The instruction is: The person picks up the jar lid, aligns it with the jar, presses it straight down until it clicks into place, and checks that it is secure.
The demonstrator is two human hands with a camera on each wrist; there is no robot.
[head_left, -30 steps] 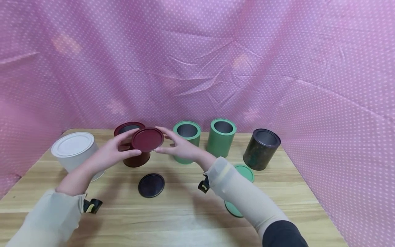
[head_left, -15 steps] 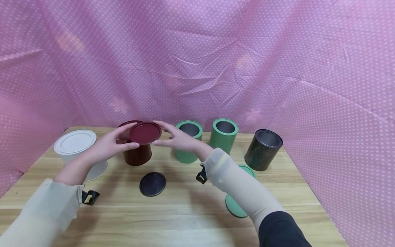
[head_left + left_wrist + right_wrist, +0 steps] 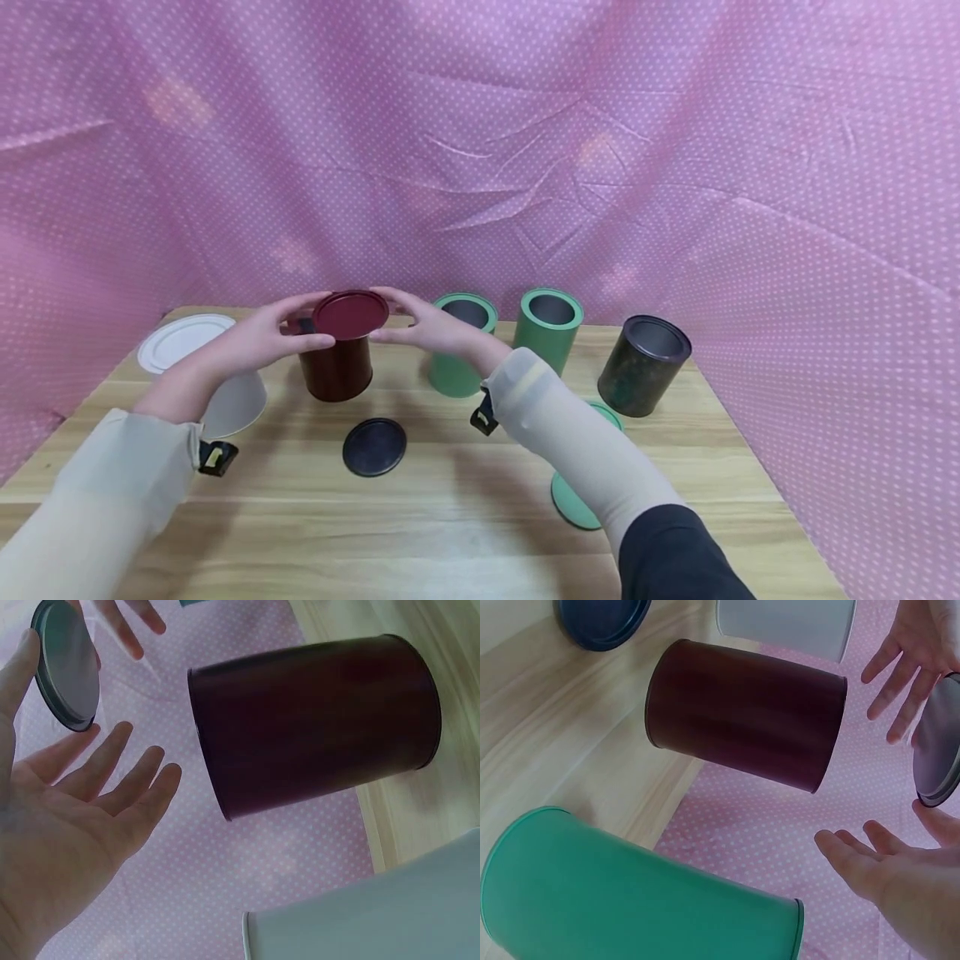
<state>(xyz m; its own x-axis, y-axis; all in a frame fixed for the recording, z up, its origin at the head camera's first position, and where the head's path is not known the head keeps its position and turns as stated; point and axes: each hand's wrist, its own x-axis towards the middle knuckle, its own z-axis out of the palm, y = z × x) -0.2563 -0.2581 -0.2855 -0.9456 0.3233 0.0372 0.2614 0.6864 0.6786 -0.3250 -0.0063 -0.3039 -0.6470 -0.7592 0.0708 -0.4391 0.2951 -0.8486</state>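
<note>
A dark red round lid (image 3: 351, 315) is held by its rim between my two hands, over a dark red can (image 3: 337, 373). My left hand (image 3: 258, 337) pinches the lid's left edge with thumb and index finger. At the opposite edge my right hand (image 3: 435, 327) grips it the same way. In the left wrist view the lid (image 3: 69, 664) is apart from the upright can (image 3: 315, 724), and the other left fingers (image 3: 142, 780) are spread. The right wrist view also has a gap between the lid (image 3: 937, 742) and the can's top. From the head, the lid hides the can's mouth.
A white can (image 3: 236, 404) stands left, partly behind my left arm. Two uncovered green cans (image 3: 453, 375) and a dark can (image 3: 643, 367) stand to the right. A black lid (image 3: 374, 447) lies on the wooden table (image 3: 360, 533); green lids (image 3: 573, 504) lie near my right forearm.
Both hands have carried the red lid away from me and slightly left, over the red can. The can's opening, partly visible before, is now covered in the head view.
</note>
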